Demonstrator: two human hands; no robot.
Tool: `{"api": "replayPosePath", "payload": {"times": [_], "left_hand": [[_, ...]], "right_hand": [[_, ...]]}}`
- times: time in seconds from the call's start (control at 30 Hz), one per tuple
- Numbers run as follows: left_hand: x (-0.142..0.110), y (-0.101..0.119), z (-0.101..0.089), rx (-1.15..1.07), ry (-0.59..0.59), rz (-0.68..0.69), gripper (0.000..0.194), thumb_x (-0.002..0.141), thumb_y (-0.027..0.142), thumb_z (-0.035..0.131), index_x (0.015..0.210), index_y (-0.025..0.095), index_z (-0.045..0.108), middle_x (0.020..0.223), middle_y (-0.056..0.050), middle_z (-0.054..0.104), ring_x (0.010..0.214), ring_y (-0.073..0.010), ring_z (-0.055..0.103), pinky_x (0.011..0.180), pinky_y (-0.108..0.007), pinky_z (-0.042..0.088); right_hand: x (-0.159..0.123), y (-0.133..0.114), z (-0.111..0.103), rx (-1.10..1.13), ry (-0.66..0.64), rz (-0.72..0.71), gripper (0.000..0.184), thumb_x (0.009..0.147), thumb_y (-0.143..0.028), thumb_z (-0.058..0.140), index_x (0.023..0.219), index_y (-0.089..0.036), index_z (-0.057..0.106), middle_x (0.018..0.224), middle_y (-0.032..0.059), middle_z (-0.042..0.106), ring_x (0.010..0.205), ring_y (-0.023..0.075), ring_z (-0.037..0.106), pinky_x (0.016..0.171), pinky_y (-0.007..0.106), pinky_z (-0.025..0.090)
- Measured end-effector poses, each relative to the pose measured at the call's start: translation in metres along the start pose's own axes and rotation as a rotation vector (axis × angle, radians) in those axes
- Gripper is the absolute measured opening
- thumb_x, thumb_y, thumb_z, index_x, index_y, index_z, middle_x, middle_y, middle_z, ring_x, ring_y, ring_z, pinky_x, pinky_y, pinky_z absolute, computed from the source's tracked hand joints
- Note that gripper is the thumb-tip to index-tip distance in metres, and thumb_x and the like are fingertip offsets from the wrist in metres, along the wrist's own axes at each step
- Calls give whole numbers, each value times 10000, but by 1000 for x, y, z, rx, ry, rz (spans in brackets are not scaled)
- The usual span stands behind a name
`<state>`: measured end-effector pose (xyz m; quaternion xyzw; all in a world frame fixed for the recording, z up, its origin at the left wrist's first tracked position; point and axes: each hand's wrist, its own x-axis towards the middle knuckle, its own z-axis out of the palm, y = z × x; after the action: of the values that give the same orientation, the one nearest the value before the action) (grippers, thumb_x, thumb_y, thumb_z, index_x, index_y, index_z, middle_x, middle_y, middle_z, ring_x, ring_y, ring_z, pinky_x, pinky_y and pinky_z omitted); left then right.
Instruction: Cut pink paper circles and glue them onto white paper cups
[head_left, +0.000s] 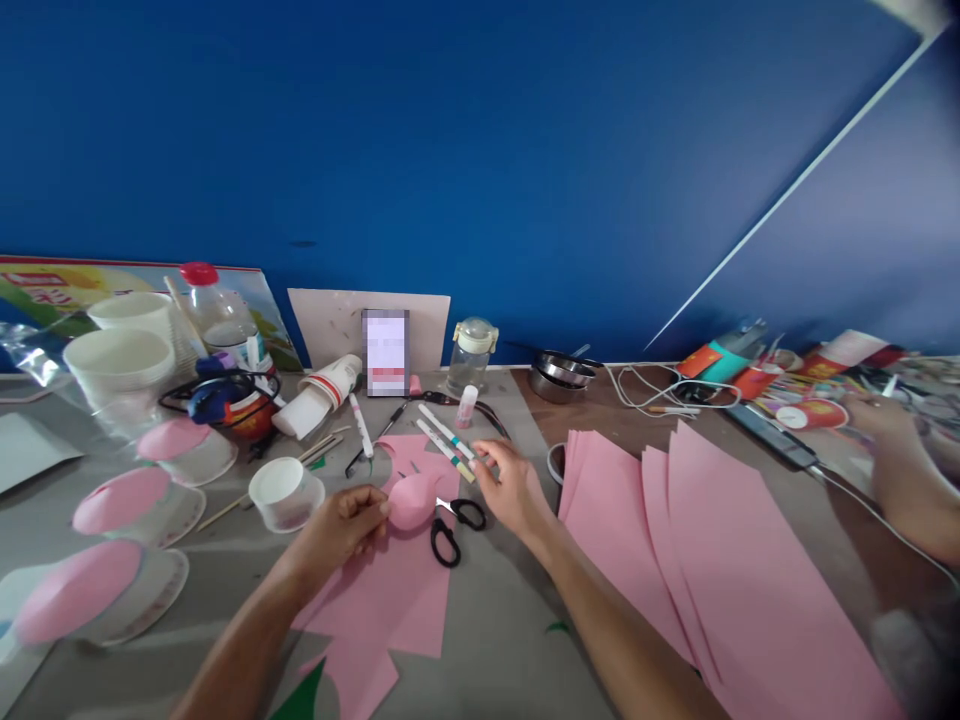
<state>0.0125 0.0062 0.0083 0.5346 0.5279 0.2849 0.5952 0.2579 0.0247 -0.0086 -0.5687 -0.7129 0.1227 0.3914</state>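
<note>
My left hand (pixel 356 518) pinches the left edge of a small round piece of pink paper (pixel 412 502). Beneath it, cut pink paper (pixel 397 595) lies on the grey table. Scissors with black handles (pixel 448 530) rest at the right of the round piece, their blades partly hidden by it. The fingers of my right hand (pixel 514 485) close on the near end of a white marker pen (pixel 446 431). A second marker pen (pixel 444 450) lies alongside, close to these fingers. Just behind stands a glue stick (pixel 466 407).
On the left are pink-topped paper bowls (pixel 187 455), a white cup (pixel 285 495), stacked cups (pixel 124 365) and a bottle (pixel 217 310). A phone (pixel 385 352) and a glass jar (pixel 472 352) stand behind. Pink sheets (pixel 720 560) lie right, near another person's arm (pixel 904 470).
</note>
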Motion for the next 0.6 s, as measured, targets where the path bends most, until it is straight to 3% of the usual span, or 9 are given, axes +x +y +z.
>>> {"api": "replayPosePath", "payload": {"times": [0.13,0.23,0.4,0.6], "left_hand": [[1,-4,-2,119,-17,-47,342,736,493,564,622,173,522,497,27,524,437,-91,375,437,-225,252],[5,-10,-4,267,45,26,378,739,517,546,578,182,476,505,38,472,471,-98,356,461,-238,256],[8,-13,-3,439,177,198,401,788,505,469,544,200,381,525,48,359,534,-117,339,513,-260,256],[-2,-6,3,427,102,278,332,832,417,418,588,193,417,561,35,403,559,-123,373,536,-262,274]], "right_hand": [[15,12,-4,-41,9,169,275,802,-233,555,1055,-143,618,922,74,646,621,132,583,662,279,506],[33,20,-2,-96,-19,261,296,786,-262,592,1054,-140,618,955,80,646,657,139,603,705,292,504],[64,25,19,-129,-26,277,282,747,-253,653,1000,-128,641,1062,140,621,887,210,643,796,300,487],[77,27,38,-110,-28,268,91,753,-215,614,790,-136,640,944,147,659,898,249,660,793,317,489]]}}
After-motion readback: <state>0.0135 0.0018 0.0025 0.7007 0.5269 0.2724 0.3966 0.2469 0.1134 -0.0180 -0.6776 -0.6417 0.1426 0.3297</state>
